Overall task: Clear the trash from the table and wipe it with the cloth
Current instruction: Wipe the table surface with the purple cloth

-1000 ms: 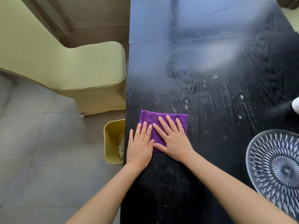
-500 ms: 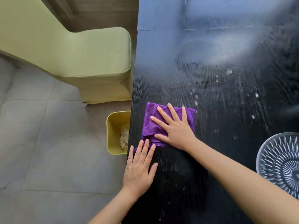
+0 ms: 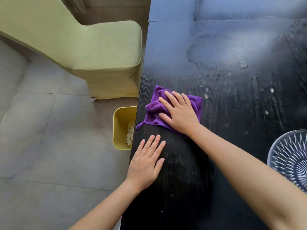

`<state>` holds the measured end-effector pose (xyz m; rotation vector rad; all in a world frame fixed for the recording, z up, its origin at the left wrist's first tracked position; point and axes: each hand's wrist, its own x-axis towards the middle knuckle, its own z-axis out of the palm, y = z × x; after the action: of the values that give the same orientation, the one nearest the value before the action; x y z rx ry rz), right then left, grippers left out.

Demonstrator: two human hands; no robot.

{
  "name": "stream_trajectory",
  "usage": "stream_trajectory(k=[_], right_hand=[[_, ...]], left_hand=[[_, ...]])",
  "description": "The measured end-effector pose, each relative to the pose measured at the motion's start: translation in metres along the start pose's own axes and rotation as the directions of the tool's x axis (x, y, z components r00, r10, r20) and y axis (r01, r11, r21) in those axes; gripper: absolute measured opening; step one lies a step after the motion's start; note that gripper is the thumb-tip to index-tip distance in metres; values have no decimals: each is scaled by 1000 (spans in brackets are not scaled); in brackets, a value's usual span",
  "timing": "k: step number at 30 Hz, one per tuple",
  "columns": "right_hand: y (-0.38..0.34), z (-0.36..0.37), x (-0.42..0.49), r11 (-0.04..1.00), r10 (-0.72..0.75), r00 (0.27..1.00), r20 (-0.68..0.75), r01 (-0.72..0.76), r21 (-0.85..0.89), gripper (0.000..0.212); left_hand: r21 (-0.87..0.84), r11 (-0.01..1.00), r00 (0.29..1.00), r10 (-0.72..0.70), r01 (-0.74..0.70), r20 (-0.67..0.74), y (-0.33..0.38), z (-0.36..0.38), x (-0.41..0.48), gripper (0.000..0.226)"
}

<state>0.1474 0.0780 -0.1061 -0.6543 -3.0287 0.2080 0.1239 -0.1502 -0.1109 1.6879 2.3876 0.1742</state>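
Observation:
A purple cloth [image 3: 154, 110] lies bunched on the black table [image 3: 232, 47] near its left edge. My right hand [image 3: 178, 112] presses flat on the cloth, fingers spread and pointing up-left. My left hand [image 3: 147, 161] rests flat on the bare tabletop below the cloth, apart from it, holding nothing. Small white crumbs [image 3: 243, 66] and streaks are scattered over the table to the right of the cloth.
A yellow bin [image 3: 120, 127] with pale scraps inside stands on the tiled floor against the table's left edge. A yellow-green chair [image 3: 103, 55] stands behind it. A cut-glass plate [image 3: 290, 156] sits at the table's right edge.
My left hand has come off the cloth and slid back toward me onto bare table. The cloth has bunched up on its left side under my right hand.

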Motion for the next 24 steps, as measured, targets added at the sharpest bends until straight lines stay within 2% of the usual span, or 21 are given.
stream_trajectory(k=[5, 11, 15, 20, 22, 24], right_hand=[[9, 3, -34, 991, -133, 990, -46, 132, -15, 57], [13, 7, 1, 968, -251, 949, -190, 247, -42, 40], [13, 6, 49, 983, -181, 968, -174, 177, -39, 37], [22, -3, 109, 999, 40, 993, -109, -37, 27, 32], [25, -2, 111, 999, 18, 990, -141, -11, 49, 30], [32, -2, 93, 996, -73, 971, -230, 83, 32, 27]], left_hand=[[35, 999, 999, -1, -1, 52, 1, -3, 0, 58], [43, 999, 999, 22, -24, 37, 1, 0, -1, 61], [54, 998, 999, 12, -15, 47, 1, 0, -1, 60], [59, 998, 999, 4, -6, 37, 2, 1, -2, 59], [51, 999, 1000, 8, -10, 26, 0, 2, 0, 59], [31, 999, 1000, 8, -9, 23, 0, 1, -1, 59]])
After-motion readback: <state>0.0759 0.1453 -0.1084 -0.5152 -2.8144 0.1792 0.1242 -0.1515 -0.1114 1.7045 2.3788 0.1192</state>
